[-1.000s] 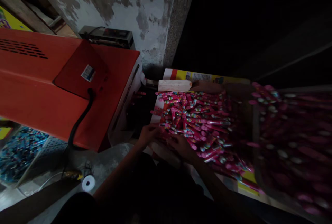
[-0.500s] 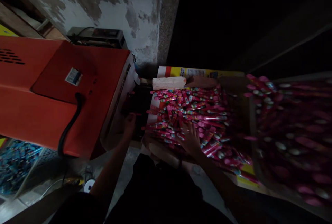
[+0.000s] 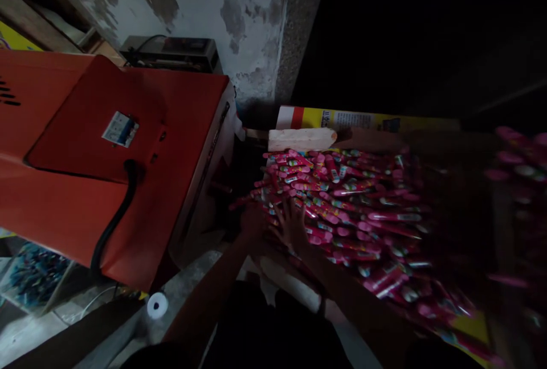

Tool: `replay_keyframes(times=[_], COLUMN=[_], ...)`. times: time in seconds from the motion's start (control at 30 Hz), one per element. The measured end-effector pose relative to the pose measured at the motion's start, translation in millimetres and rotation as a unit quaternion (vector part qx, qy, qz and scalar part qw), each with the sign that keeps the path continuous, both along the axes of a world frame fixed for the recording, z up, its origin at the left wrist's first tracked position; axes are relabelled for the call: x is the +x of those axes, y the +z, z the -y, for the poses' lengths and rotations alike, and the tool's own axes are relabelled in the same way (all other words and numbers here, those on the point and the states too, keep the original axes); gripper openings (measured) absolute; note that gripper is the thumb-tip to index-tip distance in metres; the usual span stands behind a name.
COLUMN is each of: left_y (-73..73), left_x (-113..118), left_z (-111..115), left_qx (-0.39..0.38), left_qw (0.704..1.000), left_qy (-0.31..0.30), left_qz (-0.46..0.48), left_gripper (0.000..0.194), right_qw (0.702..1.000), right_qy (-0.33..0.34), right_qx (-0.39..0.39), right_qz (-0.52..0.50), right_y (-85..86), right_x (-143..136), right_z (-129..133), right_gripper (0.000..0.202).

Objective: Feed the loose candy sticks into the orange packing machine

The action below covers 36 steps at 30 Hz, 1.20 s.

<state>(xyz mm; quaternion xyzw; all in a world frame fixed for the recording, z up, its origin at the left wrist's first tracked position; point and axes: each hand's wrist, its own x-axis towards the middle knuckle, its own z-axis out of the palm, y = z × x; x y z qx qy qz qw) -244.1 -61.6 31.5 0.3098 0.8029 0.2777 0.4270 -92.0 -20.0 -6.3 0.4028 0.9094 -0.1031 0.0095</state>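
Pink tubes: I have a broad, loose heap of slim pink tubes (image 3: 393,217) at four o'clock from the centre of my head view, most lying roughly lengthwise, some crossed over others.
Left hand: at about half past six, the left hand (image 3: 253,222) sits low at the near left end of the heap, just beside the right hand. It is dark and blurred, with one tube's end poking past it; I cannot tell whether the fingers grip anything.
Right hand: between five and six o'clock, the right hand (image 3: 292,225) lies over the tubes with its fingers spread wide, and I see nothing held in it.
Wooden strip: the pale wooden strip (image 3: 301,139) edges the heap at two o'clock, in front of a yellow printed board (image 3: 359,121).
Red machine: the red machine (image 3: 188,113) fills nine to ten o'clock; a dark gap separates it from the heap.
Floor side: I make out a white roll (image 3: 157,305) between seven and eight, and a crate of blue pieces (image 3: 36,275) at eight.
Step in hand: I judge this to be hand-arranging of the tubes at the machine-side end.
Next move: to my mind it calls for light, flat fingers and care that no loose tube rolls into the gap.
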Motion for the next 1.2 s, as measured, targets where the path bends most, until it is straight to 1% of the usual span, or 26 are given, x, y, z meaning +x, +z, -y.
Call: replay_keyframes(times=[0.03,0.07,0.13,0.17,0.2,0.23,0.3,0.33,0.37,0.43,0.47,0.5,0.53,0.6,0.67,0.77,0.83,0.87,0.93,1.0,1.03,1.1,1.17,1.2], left_y=[0.2,1.6,5.6,7.3,8.2,7.9,3.4,-0.7,-5.6,-16.6,-22.0,-26.9,-31.0,-36.6,-39.3,-41.1,-42.9,-44.0,-46.2,-46.8,-46.1,-43.0,-39.2,-38.0], left_x=[-1.3,-2.2,-2.8,-2.9,-3.0,-3.1,-3.5,-4.0,-4.7,-7.6,-9.8,-12.5,-15.4,-21.4,-26.5,-30.8,-30.3,-28.9,-24.6,-19.7,-17.6,-14.6,-13.5,-13.3], left_z=[0.6,1.3,0.6,-2.2,-7.2,-14.4,-33.8,-44.7,-55.1,-71.3,-75.7,-77.6,-76.9,-70.3,-60.9,-46.3,-34.7,-27.6,-11.5,3.3,8.5,11.5,2.7,-5.7], left_qx=[-0.015,-0.028,-0.021,-0.002,0.027,0.061,0.121,0.137,0.141,0.12,0.103,0.087,0.072,0.056,0.056,0.057,0.044,0.036,0.02,0.01,0.01,0.017,0.04,0.057], left_qw=[1.0,0.999,0.994,0.988,0.978,0.962,0.928,0.919,0.915,0.916,0.917,0.915,0.911,0.897,0.882,0.869,0.868,0.869,0.874,0.88,0.883,0.889,0.889,0.886], left_qy=[-0.008,-0.019,-0.053,-0.085,-0.125,-0.167,-0.236,-0.253,-0.259,-0.255,-0.251,-0.244,-0.237,-0.226,-0.224,-0.222,-0.206,-0.199,-0.189,-0.183,-0.177,-0.151,-0.139,-0.147], left_qz=[-0.023,-0.042,-0.091,-0.127,-0.168,-0.207,-0.262,-0.27,-0.273,-0.284,-0.294,-0.309,-0.33,-0.375,-0.411,-0.439,-0.449,-0.451,-0.448,-0.438,-0.434,-0.433,-0.435,-0.435], left_gripper=[0.014,0.015,0.029,0.037,0.046,0.052,0.061,0.062,0.063,0.064,0.064,0.064,0.064,0.063,0.065,0.067,0.068,0.068,0.064,0.057,0.056,0.057,0.062,0.063], right_qw=[1.0,1.0,0.998,0.998,0.999,0.999,0.999,0.999,0.997,0.983,0.973,0.964,0.959,0.964,0.975,0.989,0.993,0.993,0.987,0.979,0.979,0.986,0.992,0.992], right_qy=[-0.009,-0.028,-0.059,-0.057,-0.041,-0.021,-0.001,-0.017,-0.052,-0.16,-0.207,-0.24,-0.256,-0.243,-0.202,-0.13,-0.101,-0.105,-0.146,-0.191,-0.194,-0.157,-0.112,-0.106], right_qx=[0.003,0.003,-0.007,-0.019,-0.033,-0.043,-0.039,-0.021,0.007,0.071,0.095,0.11,0.116,0.11,0.097,0.072,0.057,0.055,0.059,0.06,0.056,0.039,0.027,0.028], right_qz=[-0.002,-0.004,-0.004,-0.006,-0.01,-0.016,-0.036,-0.046,-0.053,-0.054,-0.048,-0.038,-0.027,-0.006,0.006,0.001,-0.011,-0.018,-0.03,-0.039,-0.042,-0.049,-0.054,-0.055], right_y=[-0.9,-1.5,-1.3,-0.8,0.0,1.0,2.8,3.6,4.1,3.9,3.0,1.4,-0.8,-6.0,-10.7,-14.6,-16.1,-16.9,-19.1,-21.0,-21.4,-20.5,-17.7,-16.0], right_x=[-5.8,-13.4,-30.1,-36.6,-40.0,-39.5,-26.2,-14.7,-1.4,23.4,32.0,36.6,36.9,26.4,8.1,-15.4,-23.1,-25.2,-29.0,-34.7,-38.4,-45.5,-48.3,-46.9], right_z=[-1.9,-3.6,-3.4,-0.9,2.8,6.9,11.4,9.6,4.5,-14.9,-27.3,-39.6,-50.4,-63.9,-65.0,-51.4,-38.9,-33.0,-23.8,-19.8,-19.9,-23.5,-28.5,-30.1], right_gripper=[0.071,0.071,0.069,0.068,0.067,0.065,0.062,0.062,0.061,0.063,0.064,0.067,0.07,0.073,0.074,0.073,0.072,0.071,0.071,0.072,0.072,0.07,0.066,0.066])
